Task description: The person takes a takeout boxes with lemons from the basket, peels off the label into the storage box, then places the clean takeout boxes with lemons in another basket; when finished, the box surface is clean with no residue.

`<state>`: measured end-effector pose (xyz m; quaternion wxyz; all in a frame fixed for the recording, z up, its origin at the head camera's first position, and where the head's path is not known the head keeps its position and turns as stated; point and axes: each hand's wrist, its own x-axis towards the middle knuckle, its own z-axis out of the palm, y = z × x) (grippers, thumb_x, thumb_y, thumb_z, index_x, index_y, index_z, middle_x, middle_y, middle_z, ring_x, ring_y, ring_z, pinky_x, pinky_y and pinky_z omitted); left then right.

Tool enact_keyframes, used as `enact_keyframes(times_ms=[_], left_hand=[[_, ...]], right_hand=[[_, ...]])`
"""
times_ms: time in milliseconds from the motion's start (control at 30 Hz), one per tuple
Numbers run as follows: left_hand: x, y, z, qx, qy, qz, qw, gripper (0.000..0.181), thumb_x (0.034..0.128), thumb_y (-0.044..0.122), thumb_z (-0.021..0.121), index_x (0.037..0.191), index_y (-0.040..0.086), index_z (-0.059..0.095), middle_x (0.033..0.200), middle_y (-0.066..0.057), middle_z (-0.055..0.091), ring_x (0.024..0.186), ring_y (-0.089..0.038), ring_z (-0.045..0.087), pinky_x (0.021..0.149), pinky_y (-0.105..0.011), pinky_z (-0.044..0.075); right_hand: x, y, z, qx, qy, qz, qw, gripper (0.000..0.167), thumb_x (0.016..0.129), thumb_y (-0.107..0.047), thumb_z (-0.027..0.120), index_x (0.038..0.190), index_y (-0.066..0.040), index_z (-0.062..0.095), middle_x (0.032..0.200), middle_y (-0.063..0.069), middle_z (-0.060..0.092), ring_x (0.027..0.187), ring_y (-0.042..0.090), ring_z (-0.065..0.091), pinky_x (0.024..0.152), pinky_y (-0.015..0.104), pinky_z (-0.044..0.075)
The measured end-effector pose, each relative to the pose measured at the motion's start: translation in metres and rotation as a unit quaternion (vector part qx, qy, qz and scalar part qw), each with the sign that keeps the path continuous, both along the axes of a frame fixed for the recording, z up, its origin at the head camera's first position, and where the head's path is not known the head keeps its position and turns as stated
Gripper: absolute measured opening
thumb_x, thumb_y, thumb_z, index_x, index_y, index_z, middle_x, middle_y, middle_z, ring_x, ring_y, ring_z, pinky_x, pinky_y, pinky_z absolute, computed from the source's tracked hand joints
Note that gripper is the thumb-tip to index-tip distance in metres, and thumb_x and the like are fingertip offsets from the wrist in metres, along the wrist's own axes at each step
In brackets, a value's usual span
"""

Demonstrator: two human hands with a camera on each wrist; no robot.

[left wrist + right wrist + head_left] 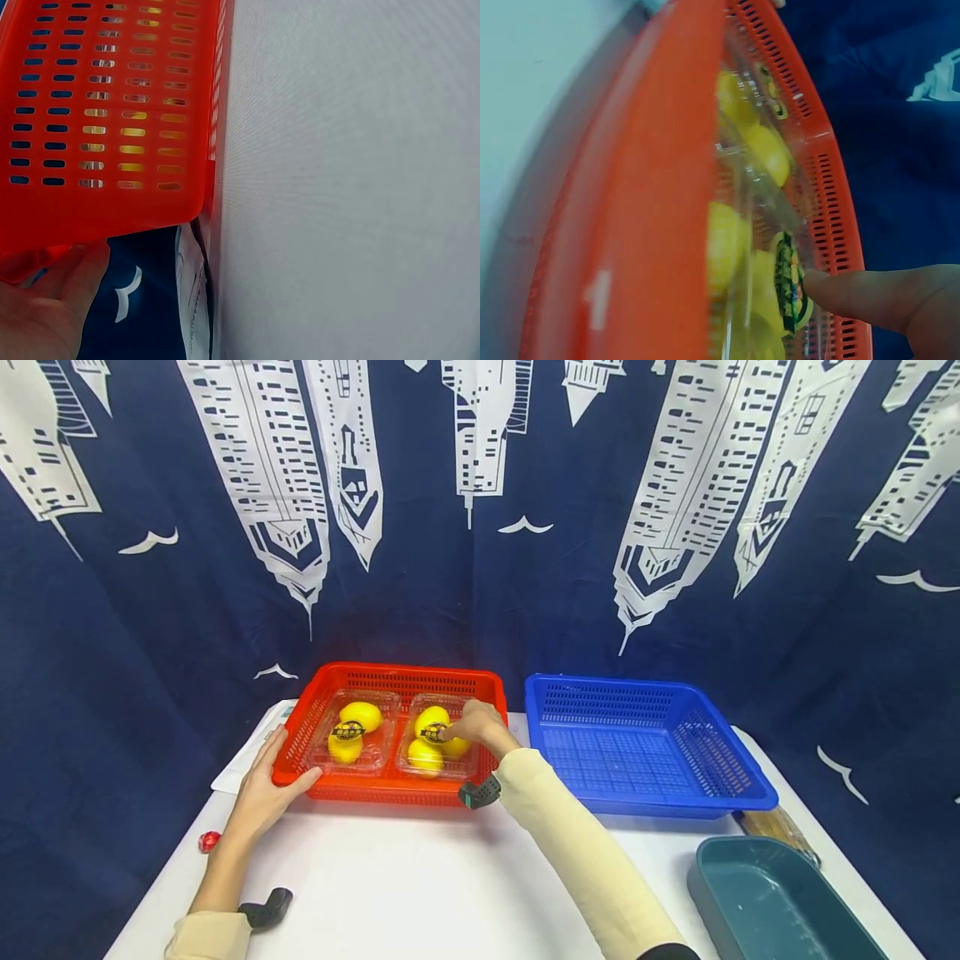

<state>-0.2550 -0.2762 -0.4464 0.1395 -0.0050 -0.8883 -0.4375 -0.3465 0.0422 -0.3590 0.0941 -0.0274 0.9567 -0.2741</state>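
Observation:
Two clear plastic boxes of yellow fruit, the left box (323, 745) and the right box (405, 762), lie side by side in a red basket (390, 789). My left hand (262, 789) is at the basket's left end, fingers fairly straight and thumb spread toward the front corner; in the left wrist view this hand (56, 311) touches the basket's rim (97, 214). Over the right box is my right hand (480, 727). The right wrist view shows a finger of the right hand (900, 300) extended to the dark label (789, 285) on the lid; its other fingers are hidden.
A blue basket (600, 760) stands right of the red one. Nearer at the right are a teal tub (780, 893) and a wooden-looking item (776, 827). A small red object (209, 841) lies left of my forearm, and a white packet (243, 762) sits behind my left hand.

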Motion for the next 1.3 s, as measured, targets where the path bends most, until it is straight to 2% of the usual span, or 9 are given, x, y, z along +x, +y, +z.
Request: enact_keyframes(times_ms=[167,267,367,567,767,900,1100,1200,1300], left_hand=[[0.0,0.001,0.001,-0.002,-0.002,-0.001,1.0,0.095,0.0851,0.04,0.071,0.155,0.003,0.019,0.163,-0.017,0.017,0.147,-0.045,0.019,0.112,-0.071,0.022],[0.0,0.001,0.001,-0.003,0.0,0.0,1.0,0.094,0.0851,0.04,0.071,0.155,0.002,0.019,0.163,-0.017,0.018,0.147,-0.045,0.019,0.112,-0.071,0.022],[-0.001,0.002,0.001,-0.003,0.002,0.0,1.0,0.094,0.0851,0.039,0.071,0.154,0.002,0.02,0.163,-0.017,0.018,0.147,-0.045,0.02,0.112,-0.07,0.022],[0.001,0.002,0.001,-0.004,0.002,0.003,1.0,0.093,0.0852,0.038,0.071,0.154,0.002,0.021,0.162,-0.017,0.019,0.147,-0.045,0.02,0.112,-0.071,0.021],[0.002,0.002,0.0,-0.006,0.0,-0.001,1.0,0.093,0.0854,0.038,0.071,0.154,0.001,0.02,0.162,-0.018,0.019,0.146,-0.046,0.02,0.112,-0.071,0.021],[0.002,0.004,-0.001,-0.009,-0.004,-0.002,0.9999,0.093,0.0854,0.039,0.071,0.154,0.001,0.02,0.162,-0.017,0.018,0.146,-0.046,0.02,0.112,-0.071,0.021],[0.002,0.002,0.0,-0.002,0.004,-0.003,1.0,0.093,0.0854,0.037,0.071,0.154,0.001,0.021,0.162,-0.017,0.018,0.147,-0.045,0.019,0.113,-0.07,0.02],[0.002,0.001,0.001,0.0,0.006,-0.001,1.0,0.093,0.0856,0.037,0.071,0.154,0.001,0.02,0.162,-0.018,0.018,0.146,-0.046,0.02,0.112,-0.071,0.021],[0.002,0.0,0.001,0.001,0.007,-0.001,1.0,0.092,0.0857,0.036,0.071,0.154,0.002,0.02,0.162,-0.018,0.018,0.146,-0.046,0.02,0.112,-0.071,0.021]], right_hand=[[0.001,-0.001,-0.002,0.017,0.012,0.012,0.9997,0.036,0.077,-0.034,0.079,0.082,-0.009,0.053,0.075,0.001,0.046,0.078,0.02,0.049,0.061,0.025,0.037],[0.002,-0.001,-0.002,0.021,0.014,0.016,0.9996,0.036,0.078,-0.034,0.078,0.088,-0.007,0.056,0.083,0.004,0.052,0.086,0.023,0.051,0.071,0.029,0.045],[0.002,-0.001,-0.004,0.033,0.017,0.023,0.9991,0.035,0.079,-0.035,0.077,0.086,-0.008,0.056,0.084,0.004,0.053,0.087,0.023,0.052,0.077,0.032,0.047],[0.002,-0.002,-0.007,0.037,0.008,0.033,0.9988,0.037,0.079,-0.032,0.077,0.072,-0.011,0.048,0.071,0.0,0.041,0.074,0.019,0.045,0.063,0.026,0.037],[0.0,0.002,-0.016,0.03,-0.019,0.025,0.9991,0.039,0.079,-0.035,0.078,0.095,-0.005,0.057,0.087,0.004,0.054,0.084,0.02,0.05,0.076,0.029,0.049],[-0.002,0.005,-0.022,-0.003,-0.034,0.01,0.9994,0.052,0.077,-0.033,0.079,0.111,0.0,0.059,0.107,0.011,0.062,0.093,0.023,0.053,0.091,0.036,0.052],[-0.006,0.003,-0.026,-0.076,-0.059,-0.018,0.9952,0.068,0.076,-0.026,0.081,0.128,0.006,0.05,0.125,0.018,0.058,0.104,0.027,0.052,0.1,0.04,0.049],[-0.007,0.0,-0.028,-0.121,-0.085,-0.028,0.9887,0.079,0.078,-0.022,0.08,0.139,0.008,0.04,0.139,0.02,0.049,0.116,0.03,0.05,0.108,0.042,0.045],[-0.008,-0.001,-0.031,-0.181,-0.119,-0.041,0.9755,0.087,0.08,-0.017,0.077,0.147,0.008,0.028,0.152,0.021,0.036,0.13,0.033,0.045,0.113,0.045,0.04]])
